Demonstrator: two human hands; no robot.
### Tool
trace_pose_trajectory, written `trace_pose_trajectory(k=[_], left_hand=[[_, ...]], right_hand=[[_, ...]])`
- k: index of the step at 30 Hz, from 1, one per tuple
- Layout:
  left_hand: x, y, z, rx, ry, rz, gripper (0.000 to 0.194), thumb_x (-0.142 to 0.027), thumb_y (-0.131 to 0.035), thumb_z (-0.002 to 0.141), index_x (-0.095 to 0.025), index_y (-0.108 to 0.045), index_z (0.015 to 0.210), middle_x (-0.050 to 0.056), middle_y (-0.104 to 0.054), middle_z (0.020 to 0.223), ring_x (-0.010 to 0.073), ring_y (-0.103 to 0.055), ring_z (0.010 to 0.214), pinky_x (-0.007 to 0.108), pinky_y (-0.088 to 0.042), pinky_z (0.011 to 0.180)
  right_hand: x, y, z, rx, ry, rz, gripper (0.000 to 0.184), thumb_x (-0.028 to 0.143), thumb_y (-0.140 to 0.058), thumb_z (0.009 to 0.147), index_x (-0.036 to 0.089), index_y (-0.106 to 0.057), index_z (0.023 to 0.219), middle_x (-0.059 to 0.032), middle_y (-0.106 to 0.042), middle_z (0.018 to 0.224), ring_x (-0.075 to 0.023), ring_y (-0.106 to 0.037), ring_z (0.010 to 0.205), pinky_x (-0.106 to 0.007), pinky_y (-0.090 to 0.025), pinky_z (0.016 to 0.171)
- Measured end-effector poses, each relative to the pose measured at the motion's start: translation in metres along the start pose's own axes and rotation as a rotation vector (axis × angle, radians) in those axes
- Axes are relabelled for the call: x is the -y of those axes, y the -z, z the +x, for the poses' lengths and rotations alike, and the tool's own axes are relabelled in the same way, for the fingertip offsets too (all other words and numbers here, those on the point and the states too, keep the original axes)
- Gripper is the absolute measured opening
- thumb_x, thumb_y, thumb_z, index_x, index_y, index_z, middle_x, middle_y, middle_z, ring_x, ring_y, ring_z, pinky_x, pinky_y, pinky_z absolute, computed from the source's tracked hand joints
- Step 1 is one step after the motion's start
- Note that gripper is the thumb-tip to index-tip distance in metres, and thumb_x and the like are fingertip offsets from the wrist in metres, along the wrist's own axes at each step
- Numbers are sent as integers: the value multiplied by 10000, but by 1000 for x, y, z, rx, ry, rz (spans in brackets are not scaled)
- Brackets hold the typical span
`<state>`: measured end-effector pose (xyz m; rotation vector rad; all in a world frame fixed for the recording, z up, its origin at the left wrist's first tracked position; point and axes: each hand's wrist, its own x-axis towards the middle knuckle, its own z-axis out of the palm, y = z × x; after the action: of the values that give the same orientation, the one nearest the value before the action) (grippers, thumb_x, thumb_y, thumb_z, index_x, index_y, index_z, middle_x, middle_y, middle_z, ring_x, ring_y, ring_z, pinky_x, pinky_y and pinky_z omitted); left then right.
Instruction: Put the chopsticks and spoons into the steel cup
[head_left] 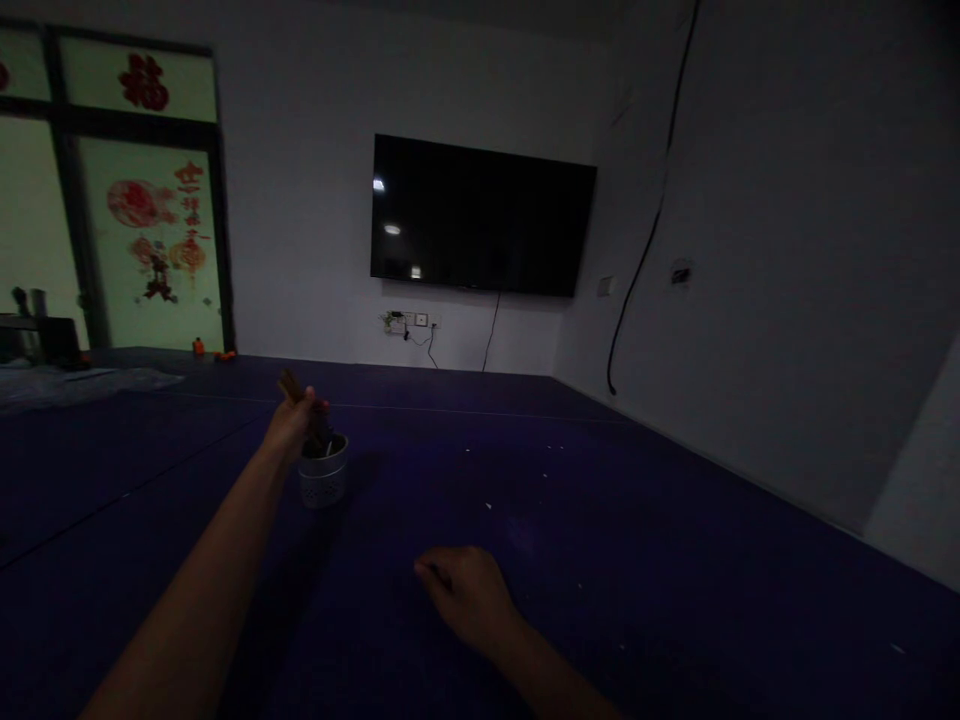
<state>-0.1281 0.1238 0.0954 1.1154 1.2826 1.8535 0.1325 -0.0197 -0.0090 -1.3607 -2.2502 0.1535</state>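
My left hand [291, 424] reaches out over a light-coloured cup [323, 482] with small holes in its lower wall. Its fingers are closed around brown wooden sticks [289, 383], whose tops stick up above the hand. Their lower ends lean into the cup's mouth, and dim light hides their exact kind. The cup stands upright on a dark purple surface [420, 470]. Nearer to me and to the right, my right hand [466, 590] rests low at this surface with its fingers curled in. Nothing shows in it.
Small white scraps [489, 506] are scattered to the right. A clear plastic sheet [82, 385] lies at the far left, with small orange things [199, 346] beyond. Behind, a television [480, 215] hangs on the wall, and a black cable [637, 280] runs down the right wall.
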Motion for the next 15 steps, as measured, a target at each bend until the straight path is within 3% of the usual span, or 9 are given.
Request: trace_pose_trajectory(k=[7,10,13,15], left_hand=[[-36,13,-3,-66,-149,-160,250,-420,-555,773,-191,-471,718,-30,-539,631,143,-582,678,266,-452,718],[-61,28,-8,-172,-376,-157,195,-321,-518,809,-170,-463,697,-43,-498,606,105,-531,619,256,-447,751],[-81,45,-14,-335,-549,22,165,-300,-474,833,-158,-478,749,-47,-464,614,97,-498,595,262,-454,712],[-86,55,-15,-476,-565,273,172,-311,-480,827,-143,-515,846,-15,-516,687,135,-534,661,302,-463,716]], right_hand=[[1,0,0,-1,4,22,272,310,-426,904,254,-691,871,24,-712,747,-103,-606,600,-205,-321,556],[2,1,-1,-1,5,20,274,305,-426,901,247,-690,855,20,-713,753,-104,-609,609,-205,-322,555],[2,1,0,1,17,17,282,303,-422,905,245,-691,849,18,-714,753,-105,-612,616,-207,-327,561],[2,0,0,7,13,12,281,314,-425,907,245,-692,851,18,-715,752,-106,-613,613,-209,-325,557]])
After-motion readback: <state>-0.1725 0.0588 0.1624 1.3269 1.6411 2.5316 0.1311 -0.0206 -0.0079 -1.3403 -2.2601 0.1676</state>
